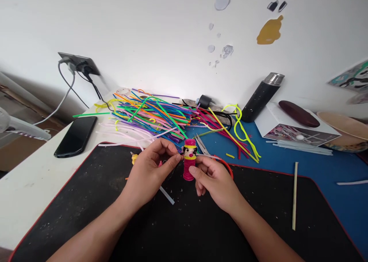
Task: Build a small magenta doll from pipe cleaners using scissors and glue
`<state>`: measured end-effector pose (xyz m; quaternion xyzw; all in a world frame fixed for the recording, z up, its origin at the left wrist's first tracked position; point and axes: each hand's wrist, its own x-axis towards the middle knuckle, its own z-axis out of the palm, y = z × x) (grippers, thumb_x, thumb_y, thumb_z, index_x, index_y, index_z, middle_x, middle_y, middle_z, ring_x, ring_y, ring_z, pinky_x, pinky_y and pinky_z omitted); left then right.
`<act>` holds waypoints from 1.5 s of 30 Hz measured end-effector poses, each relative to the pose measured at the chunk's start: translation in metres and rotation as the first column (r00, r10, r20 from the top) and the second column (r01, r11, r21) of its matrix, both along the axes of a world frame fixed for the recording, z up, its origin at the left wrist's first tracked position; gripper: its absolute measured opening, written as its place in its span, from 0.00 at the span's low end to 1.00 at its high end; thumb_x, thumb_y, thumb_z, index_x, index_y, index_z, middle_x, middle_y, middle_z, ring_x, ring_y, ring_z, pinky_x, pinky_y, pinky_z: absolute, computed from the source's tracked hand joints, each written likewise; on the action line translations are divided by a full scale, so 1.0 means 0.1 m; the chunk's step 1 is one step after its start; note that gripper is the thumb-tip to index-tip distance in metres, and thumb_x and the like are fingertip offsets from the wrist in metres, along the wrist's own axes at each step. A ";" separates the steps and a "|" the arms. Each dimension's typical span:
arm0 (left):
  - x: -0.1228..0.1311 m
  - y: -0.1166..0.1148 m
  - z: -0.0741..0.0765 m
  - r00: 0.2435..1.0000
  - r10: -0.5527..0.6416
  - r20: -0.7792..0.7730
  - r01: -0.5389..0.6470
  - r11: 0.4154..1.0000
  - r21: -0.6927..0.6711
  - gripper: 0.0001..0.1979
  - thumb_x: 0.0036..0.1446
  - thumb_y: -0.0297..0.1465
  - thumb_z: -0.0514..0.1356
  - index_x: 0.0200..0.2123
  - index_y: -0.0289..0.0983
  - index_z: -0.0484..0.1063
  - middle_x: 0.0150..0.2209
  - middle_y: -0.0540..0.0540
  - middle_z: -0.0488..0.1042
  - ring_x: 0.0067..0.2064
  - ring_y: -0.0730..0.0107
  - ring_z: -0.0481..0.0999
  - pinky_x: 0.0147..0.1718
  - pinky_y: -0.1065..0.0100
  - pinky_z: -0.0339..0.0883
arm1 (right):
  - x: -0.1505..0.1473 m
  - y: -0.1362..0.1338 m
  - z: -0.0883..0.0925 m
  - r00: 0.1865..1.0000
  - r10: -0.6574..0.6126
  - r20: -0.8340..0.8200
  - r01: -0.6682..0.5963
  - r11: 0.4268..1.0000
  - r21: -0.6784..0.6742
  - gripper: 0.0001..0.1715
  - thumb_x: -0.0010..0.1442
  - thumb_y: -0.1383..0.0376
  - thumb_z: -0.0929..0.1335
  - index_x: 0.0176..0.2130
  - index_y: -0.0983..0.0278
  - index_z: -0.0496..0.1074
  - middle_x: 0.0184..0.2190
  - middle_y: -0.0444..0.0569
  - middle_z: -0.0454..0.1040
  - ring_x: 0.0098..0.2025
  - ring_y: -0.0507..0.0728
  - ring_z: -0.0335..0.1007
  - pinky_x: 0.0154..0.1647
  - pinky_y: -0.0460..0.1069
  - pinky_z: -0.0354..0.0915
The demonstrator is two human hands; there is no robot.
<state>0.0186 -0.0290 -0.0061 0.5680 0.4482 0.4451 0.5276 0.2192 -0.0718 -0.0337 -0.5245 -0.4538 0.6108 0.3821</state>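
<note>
A small pipe-cleaner doll point(189, 166) stands upright between my hands, with a magenta body and hat, yellow bands, a cream face and black hair. My right hand point(214, 179) is closed on its lower body, thumb in front and fingers behind. At the doll's other side, my left hand point(153, 168) pinches thumb and forefinger together beside the head. Whatever is in that pinch is too small to make out. Behind the right hand lie scissors point(202, 145) with orange-red handles, partly covered. A yellow figure point(134, 158) shows in part beside the left hand.
Beyond the black mat point(161, 235) spreads a heap of coloured pipe cleaners point(155, 112). A phone point(76, 136) lies left. At right are a black flask point(262, 99), a white box point(299, 126), a bowl point(349, 127) and a thin stick point(294, 196). A translucent glue stick point(167, 195) lies below the left hand.
</note>
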 end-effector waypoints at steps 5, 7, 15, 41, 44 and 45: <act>-0.02 0.01 0.01 1.000 0.022 0.012 -0.022 1.000 0.004 0.10 0.60 0.34 0.71 0.36 0.40 0.73 0.33 0.51 0.75 0.32 0.70 0.74 0.32 0.70 0.67 | 0.01 0.00 -0.03 0.998 0.012 0.065 -0.011 1.000 -0.003 0.26 0.66 0.44 0.74 0.49 0.62 0.78 0.20 0.35 0.67 0.18 0.52 0.68 0.21 0.47 0.62; -0.03 0.03 0.01 0.999 0.025 0.019 -0.026 1.000 0.003 0.10 0.60 0.34 0.72 0.36 0.40 0.73 0.33 0.51 0.75 0.32 0.70 0.74 0.31 0.70 0.66 | 0.02 0.00 -0.06 0.987 0.023 0.158 -0.025 1.000 0.010 0.23 0.68 0.47 0.73 0.49 0.62 0.79 0.20 0.35 0.66 0.17 0.52 0.67 0.21 0.47 0.62; -0.05 0.07 0.01 0.996 0.033 0.083 -0.031 0.999 -0.024 0.10 0.59 0.33 0.72 0.36 0.40 0.73 0.32 0.52 0.75 0.33 0.71 0.75 0.33 0.71 0.66 | 0.00 0.04 -0.08 0.875 0.049 0.482 -0.061 0.998 0.010 0.13 0.72 0.57 0.70 0.49 0.61 0.81 0.20 0.37 0.69 0.15 0.51 0.68 0.21 0.47 0.60; -0.07 0.13 -0.02 0.995 0.037 0.097 -0.030 0.997 -0.073 0.10 0.59 0.35 0.71 0.35 0.40 0.73 0.31 0.52 0.74 0.33 0.70 0.74 0.33 0.70 0.67 | -0.02 0.08 -0.02 0.690 -0.031 0.723 -0.037 0.996 0.078 0.11 0.69 0.56 0.72 0.41 0.61 0.82 0.21 0.39 0.70 0.19 0.54 0.70 0.24 0.49 0.57; -0.06 0.14 -0.05 0.996 0.034 0.084 -0.028 0.997 -0.069 0.10 0.59 0.35 0.71 0.35 0.39 0.74 0.32 0.51 0.75 0.34 0.70 0.75 0.33 0.70 0.67 | -0.01 0.08 -0.02 0.704 -0.033 0.710 -0.036 0.996 0.082 0.12 0.69 0.57 0.72 0.43 0.61 0.82 0.21 0.39 0.70 0.18 0.54 0.69 0.23 0.49 0.58; -0.05 0.14 -0.05 0.997 0.032 0.074 -0.026 0.997 -0.071 0.10 0.59 0.35 0.71 0.35 0.39 0.74 0.32 0.51 0.75 0.34 0.70 0.75 0.33 0.70 0.67 | -0.01 0.08 -0.02 0.706 -0.038 0.707 -0.036 0.995 0.090 0.12 0.68 0.57 0.72 0.44 0.61 0.82 0.21 0.39 0.70 0.17 0.54 0.68 0.23 0.49 0.58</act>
